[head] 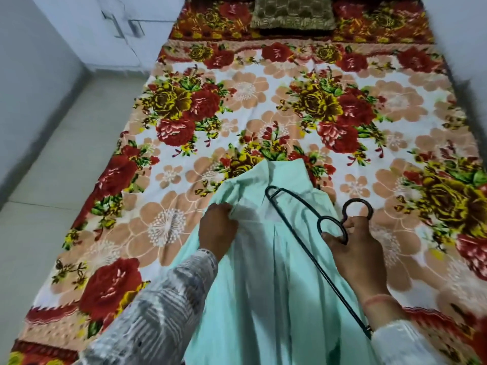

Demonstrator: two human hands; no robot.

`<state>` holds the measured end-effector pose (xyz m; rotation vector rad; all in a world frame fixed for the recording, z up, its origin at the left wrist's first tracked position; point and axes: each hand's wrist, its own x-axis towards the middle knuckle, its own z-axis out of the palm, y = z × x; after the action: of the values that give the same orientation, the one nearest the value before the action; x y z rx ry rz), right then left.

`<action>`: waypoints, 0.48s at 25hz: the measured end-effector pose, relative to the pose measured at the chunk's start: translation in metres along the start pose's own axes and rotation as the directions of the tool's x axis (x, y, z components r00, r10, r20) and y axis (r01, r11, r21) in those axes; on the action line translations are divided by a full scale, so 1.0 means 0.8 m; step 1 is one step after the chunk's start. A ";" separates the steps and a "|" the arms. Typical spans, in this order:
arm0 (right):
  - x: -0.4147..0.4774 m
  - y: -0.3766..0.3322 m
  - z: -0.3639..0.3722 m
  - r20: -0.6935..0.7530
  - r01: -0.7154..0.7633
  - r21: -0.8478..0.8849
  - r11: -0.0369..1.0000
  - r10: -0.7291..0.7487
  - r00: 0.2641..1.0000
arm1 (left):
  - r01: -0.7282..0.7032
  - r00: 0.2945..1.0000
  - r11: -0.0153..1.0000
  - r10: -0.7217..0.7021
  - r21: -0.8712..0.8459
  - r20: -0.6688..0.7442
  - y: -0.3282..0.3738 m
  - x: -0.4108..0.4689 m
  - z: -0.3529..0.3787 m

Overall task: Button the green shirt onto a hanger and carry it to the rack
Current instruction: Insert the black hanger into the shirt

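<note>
So the green shirt [266, 280] is spread on the bed, running from about the middle of the view straight down to 6 o'clock, collar end pointing up toward 12. The left hand [217, 230] sits at the shirt's upper left edge, fingers curled shut and pinching a fold of the fabric near the shoulder, so the cloth bunches up right under the knuckles. The right hand [355, 256] is off at roughly 4 o'clock from that, on the shirt's right side, and it's got the hanger [300, 233] by the neck: thumb and fingers closed around the loop just below the hook, which curls up at 12 o'clock from the fingertips. From that grip one arm of the hanger reaches out toward 10 o'clock, over the collar area, and the other runs down toward 5 o'clock under the wrist. It lies over the cloth; whether it touches I can't tell.

The shirt itself is a pale mint green, plain, with long soft creases running lengthwise and a pleat down the middle. Can't make out any buttons from here. The hanger is thin, dark wire.

Underneath is a loud floral blanket [263, 109], red and yellow roses on white and peach, and there's a brownish-gold pillow [292, 15] way up at 12 o'clock.
</note>
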<state>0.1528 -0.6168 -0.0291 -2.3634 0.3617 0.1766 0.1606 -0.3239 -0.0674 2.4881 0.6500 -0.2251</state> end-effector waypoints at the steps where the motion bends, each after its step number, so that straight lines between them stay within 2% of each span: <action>1: 0.003 -0.006 0.006 -0.030 -0.012 -0.019 1.000 0.011 0.999 | 0.023 0.999 1.000 -0.024 -0.018 -0.037 -0.014 0.011 -0.012; 3: 0.007 -0.018 0.019 -0.069 -0.026 -0.036 0.999 0.023 0.997 | 0.095 0.989 0.993 -0.103 -0.076 -0.104 -0.046 0.031 -0.039; 4: 0.006 -0.023 0.023 -0.076 -0.025 -0.041 0.999 0.021 0.997 | 0.085 0.987 0.994 -0.094 -0.075 -0.131 -0.059 0.035 -0.048; 6: 0.006 -0.034 0.033 -0.090 -0.021 -0.066 0.998 0.015 0.996 | -0.083 0.990 0.996 0.077 -0.042 -0.119 -0.066 0.035 -0.052; 8: 0.007 -0.045 0.038 -0.099 0.001 -0.088 0.996 -0.010 0.995 | -0.324 0.946 0.945 0.323 -0.036 -0.026 -0.051 0.038 -0.038; 9: 0.007 -0.051 0.042 -0.092 0.023 -0.092 0.996 -0.032 0.995 | -0.399 0.916 0.916 0.400 -0.028 0.025 -0.043 0.044 -0.029; 10: 0.007 -0.056 0.044 -0.076 0.037 -0.084 0.996 -0.044 0.996 | -0.431 0.900 0.902 0.430 -0.013 0.067 -0.035 0.051 -0.021; 12: 0.008 -0.057 0.041 -0.054 0.038 -0.056 0.998 -0.042 0.998 | -0.371 0.927 0.928 0.369 0.023 0.065 -0.025 0.066 -0.009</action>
<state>0.1722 -0.5638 -0.0243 -2.4312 0.3396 0.1037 0.1967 -0.2844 -0.0859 2.5680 0.1431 -0.1668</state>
